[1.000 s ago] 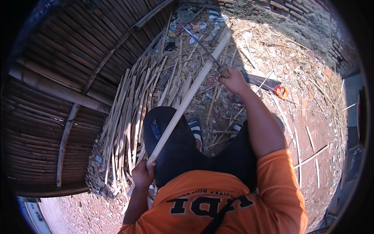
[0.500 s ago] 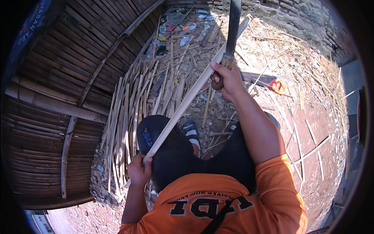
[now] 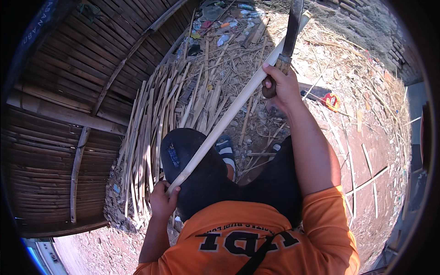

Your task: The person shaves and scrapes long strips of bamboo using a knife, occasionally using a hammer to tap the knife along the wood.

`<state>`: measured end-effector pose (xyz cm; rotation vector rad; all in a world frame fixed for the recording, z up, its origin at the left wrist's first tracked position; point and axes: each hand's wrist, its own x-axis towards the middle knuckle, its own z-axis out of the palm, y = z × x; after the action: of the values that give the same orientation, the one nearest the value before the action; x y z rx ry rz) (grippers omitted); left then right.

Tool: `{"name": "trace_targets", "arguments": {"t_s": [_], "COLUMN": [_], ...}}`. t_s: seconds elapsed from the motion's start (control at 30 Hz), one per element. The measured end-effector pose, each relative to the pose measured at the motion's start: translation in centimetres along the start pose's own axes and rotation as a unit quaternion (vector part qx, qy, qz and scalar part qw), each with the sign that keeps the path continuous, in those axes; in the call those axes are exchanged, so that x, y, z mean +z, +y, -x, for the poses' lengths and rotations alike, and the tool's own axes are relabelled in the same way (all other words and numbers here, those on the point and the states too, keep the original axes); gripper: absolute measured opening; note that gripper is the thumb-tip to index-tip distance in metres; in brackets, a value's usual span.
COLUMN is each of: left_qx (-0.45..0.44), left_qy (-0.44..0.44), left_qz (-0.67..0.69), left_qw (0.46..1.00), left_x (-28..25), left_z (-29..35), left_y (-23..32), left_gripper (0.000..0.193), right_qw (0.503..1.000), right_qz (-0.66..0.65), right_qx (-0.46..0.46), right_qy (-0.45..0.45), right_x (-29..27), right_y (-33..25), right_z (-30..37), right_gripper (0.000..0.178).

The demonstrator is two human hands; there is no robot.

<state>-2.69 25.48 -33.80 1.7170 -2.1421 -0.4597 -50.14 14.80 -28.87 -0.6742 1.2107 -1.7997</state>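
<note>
A long pale bamboo strip (image 3: 229, 113) runs slantwise from my lower left, over my left knee, up to the far right. My left hand (image 3: 164, 200) is closed round its near end. In my right hand (image 3: 283, 85) is the wooden handle of a machete (image 3: 292, 32), its dark blade pointing up and away. The blade crosses close beside the strip's far part; whether the two touch I cannot tell. My right thumb lies near the strip's edge.
Many split bamboo strips (image 3: 145, 133) lie piled left of my legs, beside a slatted bamboo wall (image 3: 50, 169). A saw with a red and yellow handle (image 3: 331, 101) rests right of my right hand. Shavings and litter cover the ground toward a brick wall (image 3: 366, 32).
My right hand and the machete have shifted a little to the right. The bamboo strip has turned, showing more of its broad face, and its far end has moved right.
</note>
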Motion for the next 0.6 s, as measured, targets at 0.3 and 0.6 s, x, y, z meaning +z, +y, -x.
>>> {"name": "trace_targets", "arguments": {"t_s": [0.3,0.6], "left_qx": [0.003,-0.033], "left_qy": [0.027,-0.009], "left_qz": [-0.034,-0.001], "left_qw": [0.999,0.999], "left_x": [0.8,1.4], "left_z": [1.1,0.3], "left_y": [-0.8,-2.6], "left_gripper": [0.041,0.047], "right_qw": [0.805,0.767], "right_qz": [0.535,0.586], "right_qx": [-0.148,-0.128], "right_qy": [-0.208,-0.229], "right_x": [1.5,-0.2], "right_y": [-0.2,1.6], "right_z": [3.1,-0.3], "right_gripper": [0.039,0.036]}}
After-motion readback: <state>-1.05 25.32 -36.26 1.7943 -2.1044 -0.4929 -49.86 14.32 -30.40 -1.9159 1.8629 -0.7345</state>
